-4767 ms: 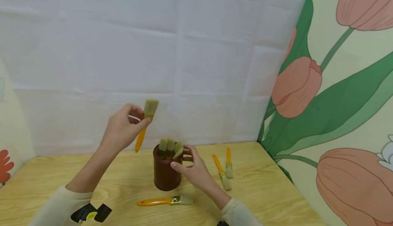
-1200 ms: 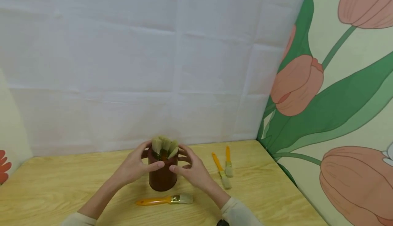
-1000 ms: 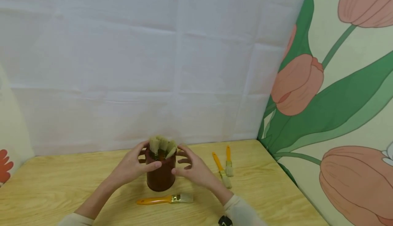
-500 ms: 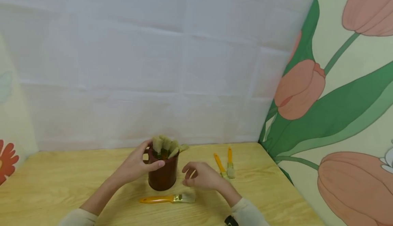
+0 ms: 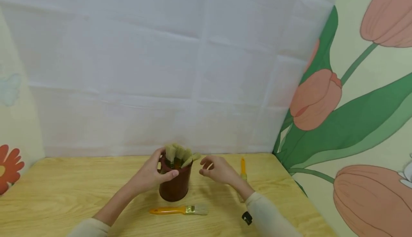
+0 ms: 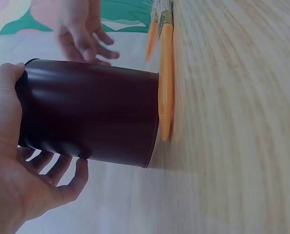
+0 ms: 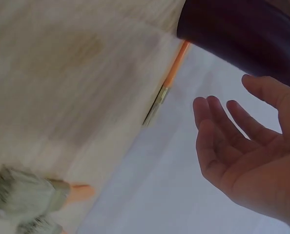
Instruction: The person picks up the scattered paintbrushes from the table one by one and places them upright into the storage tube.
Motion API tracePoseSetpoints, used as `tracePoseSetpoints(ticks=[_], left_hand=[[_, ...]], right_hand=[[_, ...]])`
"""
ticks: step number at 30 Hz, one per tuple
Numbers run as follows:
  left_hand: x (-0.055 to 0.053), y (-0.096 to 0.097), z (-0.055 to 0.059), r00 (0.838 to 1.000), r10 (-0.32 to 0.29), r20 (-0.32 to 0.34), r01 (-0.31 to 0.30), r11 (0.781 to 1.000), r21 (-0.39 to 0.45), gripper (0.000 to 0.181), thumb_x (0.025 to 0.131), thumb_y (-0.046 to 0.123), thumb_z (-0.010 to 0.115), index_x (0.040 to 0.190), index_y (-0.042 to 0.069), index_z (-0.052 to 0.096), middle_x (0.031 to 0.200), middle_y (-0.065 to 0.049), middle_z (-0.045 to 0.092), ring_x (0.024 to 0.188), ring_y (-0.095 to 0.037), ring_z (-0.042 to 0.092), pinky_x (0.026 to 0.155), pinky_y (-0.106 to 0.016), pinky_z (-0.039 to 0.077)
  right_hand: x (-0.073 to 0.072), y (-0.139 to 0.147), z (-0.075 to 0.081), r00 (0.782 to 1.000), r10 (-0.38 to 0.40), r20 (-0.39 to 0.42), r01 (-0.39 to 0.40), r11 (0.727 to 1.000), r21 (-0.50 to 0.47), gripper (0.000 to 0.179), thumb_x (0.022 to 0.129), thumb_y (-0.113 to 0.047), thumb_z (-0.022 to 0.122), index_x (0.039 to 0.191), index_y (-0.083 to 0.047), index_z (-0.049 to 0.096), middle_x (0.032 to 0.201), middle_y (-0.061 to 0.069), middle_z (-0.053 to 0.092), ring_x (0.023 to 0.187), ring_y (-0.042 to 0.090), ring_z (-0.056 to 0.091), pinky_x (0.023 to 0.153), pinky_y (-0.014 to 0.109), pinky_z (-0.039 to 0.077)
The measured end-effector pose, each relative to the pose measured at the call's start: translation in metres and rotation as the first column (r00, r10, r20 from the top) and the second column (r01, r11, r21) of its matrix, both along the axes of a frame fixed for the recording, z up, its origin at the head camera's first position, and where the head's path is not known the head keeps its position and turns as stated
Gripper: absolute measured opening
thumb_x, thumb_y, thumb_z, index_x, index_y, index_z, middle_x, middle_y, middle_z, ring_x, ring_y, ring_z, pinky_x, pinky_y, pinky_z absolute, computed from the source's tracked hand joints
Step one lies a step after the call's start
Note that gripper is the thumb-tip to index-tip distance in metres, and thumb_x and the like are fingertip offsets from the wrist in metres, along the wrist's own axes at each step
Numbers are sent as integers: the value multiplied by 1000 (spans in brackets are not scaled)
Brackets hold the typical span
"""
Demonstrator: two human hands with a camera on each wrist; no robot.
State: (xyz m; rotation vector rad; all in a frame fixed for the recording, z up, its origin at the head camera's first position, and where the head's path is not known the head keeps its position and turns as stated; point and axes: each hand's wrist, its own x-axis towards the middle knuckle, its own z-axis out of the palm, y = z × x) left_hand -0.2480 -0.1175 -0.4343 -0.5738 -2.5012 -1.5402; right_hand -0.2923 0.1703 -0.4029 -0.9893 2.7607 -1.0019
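Observation:
A dark reddish-brown pot (image 5: 175, 187) stands upright on the table, with several paintbrushes (image 5: 177, 154) in it, bristles up. One brush head leans out over its right rim. My left hand (image 5: 149, 172) holds the pot near the rim, thumb in front; in the left wrist view the fingers curl round the far side of the pot (image 6: 86, 112). To the pot's right, my right hand (image 5: 220, 170) hovers apart from it with loosely bent fingers. The right wrist view shows nothing in that hand (image 7: 252, 151). A loose orange-handled paintbrush (image 5: 170, 210) lies before the pot.
Two more paintbrushes lie to the right; one (image 5: 243, 165) shows beside the right forearm, which covers most of the other. Their bristles (image 7: 20, 195) appear in the right wrist view. A white cloth (image 5: 145, 69) hangs behind the wooden table (image 5: 80, 183).
The brush my left hand held up earlier has gone into the pot, and that hand moved down to the pot. My right hand let go of the pot and drew off to the right.

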Motion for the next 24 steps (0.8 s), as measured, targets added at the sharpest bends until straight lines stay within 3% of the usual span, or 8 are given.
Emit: tracePoseSetpoints(ticks=[8,12,18,21,24], left_hand=[[-6,15,0,1000,-13,13,13,1000,-15,106,89,53,76,161,6,14,154,-19,32,129,-36,44,93,-50,46],[-8,20,1,1000,-15,23,16,1000,-15,107,89,53,76,162,7,12,156,-19,29,130,-35,43,95,-52,45],[-10,21,-1,999,-33,27,33,999,-1,107,89,52,77,162,8,12,155,-18,30,131,-36,43,95,-51,46],[-10,18,-2,999,-32,29,32,999,3,107,90,52,76,162,8,12,156,-19,28,135,-39,39,98,-55,45],[-9,16,-2,999,-29,32,29,1000,4,107,89,54,76,162,8,11,157,-19,27,138,-41,37,100,-58,44]], right_hand=[[-21,30,15,995,-83,-61,89,990,114,25,99,-20,72,118,-5,68,105,8,68,91,23,66,74,39,55],[-32,58,9,984,-141,-107,155,979,130,23,97,-17,73,113,-2,69,101,9,68,90,24,65,73,40,55],[-44,99,-5,964,-253,-86,263,956,133,23,95,-12,73,111,3,68,98,10,67,90,26,64,75,44,55],[-52,116,-11,967,-237,-93,249,958,144,24,96,-12,72,113,5,68,99,12,67,90,27,64,76,45,54],[-58,133,-15,984,-137,-110,153,975,160,25,96,-8,70,115,8,66,104,19,66,93,34,64,77,47,55]])
